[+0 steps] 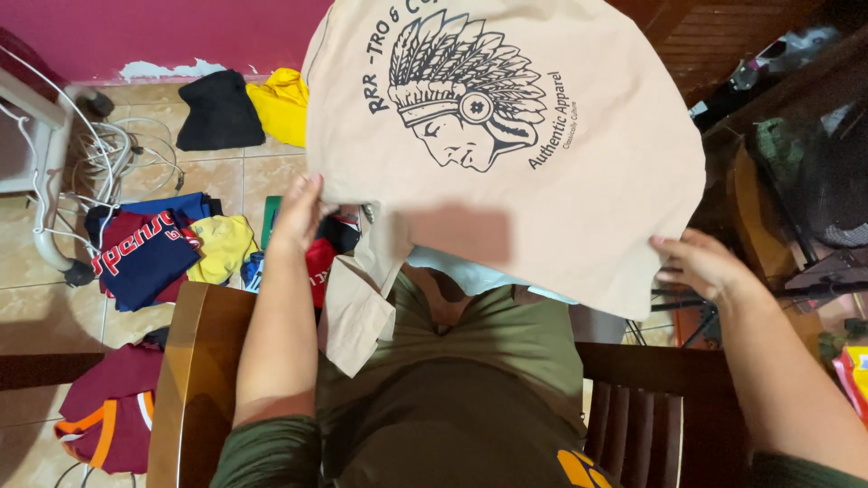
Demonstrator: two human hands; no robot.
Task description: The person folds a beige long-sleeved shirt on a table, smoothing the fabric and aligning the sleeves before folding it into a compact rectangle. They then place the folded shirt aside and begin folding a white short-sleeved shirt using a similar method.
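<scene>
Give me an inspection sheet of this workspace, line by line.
Surface: tiled floor; wooden chair below the arms.
Job's things: beige printed T-shirt, held up and spread out.
Clutter: navy and red clothes pile, yellow garment, black garment, maroon and orange garment on the floor.
Grippers: left hand grips the shirt's left edge; right hand grips its lower right edge.
Cables: white cords coiled by the wall.
Surroundings: pink wall, dark wooden furniture on the right.
</scene>
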